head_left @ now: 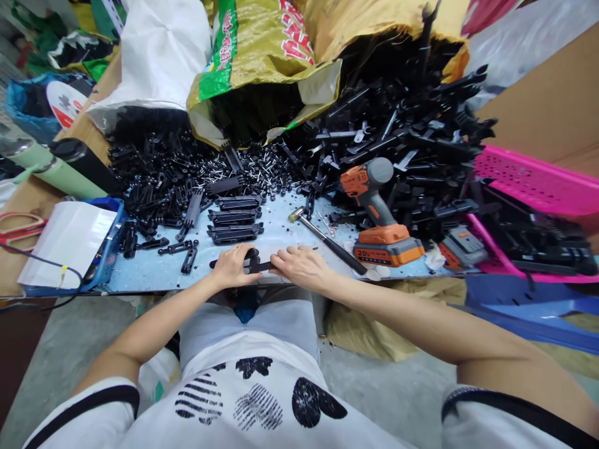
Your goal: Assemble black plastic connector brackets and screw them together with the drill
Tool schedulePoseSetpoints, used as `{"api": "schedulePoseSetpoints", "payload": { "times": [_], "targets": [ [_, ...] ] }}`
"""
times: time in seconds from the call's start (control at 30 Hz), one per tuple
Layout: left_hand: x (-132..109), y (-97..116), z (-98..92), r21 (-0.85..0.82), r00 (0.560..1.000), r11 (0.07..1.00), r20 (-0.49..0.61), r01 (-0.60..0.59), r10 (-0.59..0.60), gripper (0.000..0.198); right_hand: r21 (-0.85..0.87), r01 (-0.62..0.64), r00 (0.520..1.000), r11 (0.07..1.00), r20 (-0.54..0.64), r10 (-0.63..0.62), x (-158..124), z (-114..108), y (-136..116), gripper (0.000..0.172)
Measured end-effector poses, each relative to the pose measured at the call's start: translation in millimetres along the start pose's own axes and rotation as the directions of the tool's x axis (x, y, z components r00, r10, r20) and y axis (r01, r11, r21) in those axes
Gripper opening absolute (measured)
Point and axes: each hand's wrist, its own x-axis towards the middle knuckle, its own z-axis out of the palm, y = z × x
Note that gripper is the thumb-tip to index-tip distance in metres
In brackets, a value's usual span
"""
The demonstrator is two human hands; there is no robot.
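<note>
At the table's front edge, my left hand [234, 267] has its fingers closed around one end of a black wrench-shaped part [263, 266]. My right hand [302, 268] is closed on the other end, which its fingers largely cover. Just beyond my hands lie several black folding tools [235, 232] in a neat stack of rows. A hammer [327, 242] with a black handle rests to the right of my right hand. Farther right, an orange and grey cordless drill [374, 206] stands upright on its battery.
Behind lie heaps of small black parts [154, 181], loose screws [262, 168] and black wrench pieces [412, 137], spilling from sacks [262, 43]. A pink basket [543, 181] and a spare battery [463, 246] are right. A blue bin [110, 249], scissors [21, 232] and bottles [60, 168] are left.
</note>
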Motion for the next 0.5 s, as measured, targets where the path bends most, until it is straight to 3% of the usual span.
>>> {"api": "schedulePoseSetpoints", "payload": {
  "times": [0.07, 0.13, 0.2, 0.3, 0.4, 0.5],
  "targets": [
    [13.1, -4.7, -5.9, -0.037, 0.987, 0.999, 0.162, 0.018, -0.012, 0.068, 0.076, -0.015, 0.998, 0.997, 0.062, 0.010, 3.7, 3.7, 8.6, 0.041],
    [29.1, -9.5, -13.8, -0.063, 0.937, 0.998, 0.348, 0.001, 0.021, 0.063, 0.160, -0.011, 0.995, 0.987, 0.095, -0.004, 8.9, 12.0, 18.4, 0.045],
    [41.6, -12.0, -23.8, -0.082, 0.899, 0.995, 0.427, -0.064, 0.093, 0.056, 0.240, 0.002, 0.994, 0.971, 0.108, -0.028, 14.9, 23.9, 26.7, 0.045],
    [42.1, -9.1, -41.3, -0.057, 0.943, 0.993, 0.312, -0.102, 0.115, 0.052, 0.337, -0.032, 0.991, 0.941, 0.134, -0.014, 24.3, 42.7, 34.7, 0.046],
    [19.2, -4.2, -55.1, 0.034, 0.988, 0.999, 0.154, 0.030, -0.035, 0.052, 0.422, -0.070, 0.990, 0.904, 0.144, 0.010, 32.7, 55.3, 39.4, 0.048],
    [-8.6, -7.0, -58.4, 0.192, 0.980, 0.974, 0.139, 0.116, -0.144, 0.046, 0.483, -0.065, 0.990, 0.873, 0.141, -0.004, 39.5, 60.1, 42.6, 0.050]
  ]
}}
